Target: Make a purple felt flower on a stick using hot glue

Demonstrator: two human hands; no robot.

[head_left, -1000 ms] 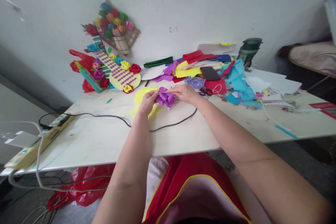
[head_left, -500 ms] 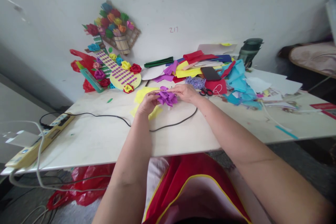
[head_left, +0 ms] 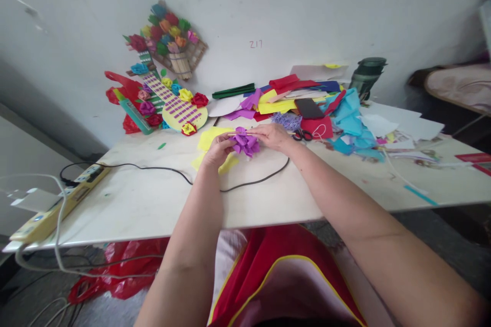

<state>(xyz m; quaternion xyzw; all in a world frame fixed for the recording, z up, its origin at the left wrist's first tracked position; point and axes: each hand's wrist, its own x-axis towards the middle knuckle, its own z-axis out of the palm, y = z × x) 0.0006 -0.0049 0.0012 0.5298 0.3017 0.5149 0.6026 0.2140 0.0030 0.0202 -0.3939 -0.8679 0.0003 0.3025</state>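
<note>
Between my hands is a purple paper flower (head_left: 247,145), held just above the table. My left hand (head_left: 218,152) is closed, its fingertips pinching the flower's left edge. My right hand (head_left: 274,137) is closed on a thin wooden stick (head_left: 241,135), which lies level across the top of the flower; its far end shows beyond the right wrist. Yellow paper pieces (head_left: 209,138) lie on the table under and behind my left hand. A black cable (head_left: 255,182) curves across the table in front of both hands.
Scissors (head_left: 303,135), a phone (head_left: 309,108) and heaped coloured paper (head_left: 278,106) lie to the right. A dark bottle (head_left: 367,76) stands behind. Paper-flower crafts (head_left: 184,112) and a glue bottle (head_left: 134,115) are at back left. A power strip (head_left: 72,199) lies along the left edge.
The hands, flower and stick stay almost in place. The whole view has shifted slightly, and the stick shows more plainly across the flower.
</note>
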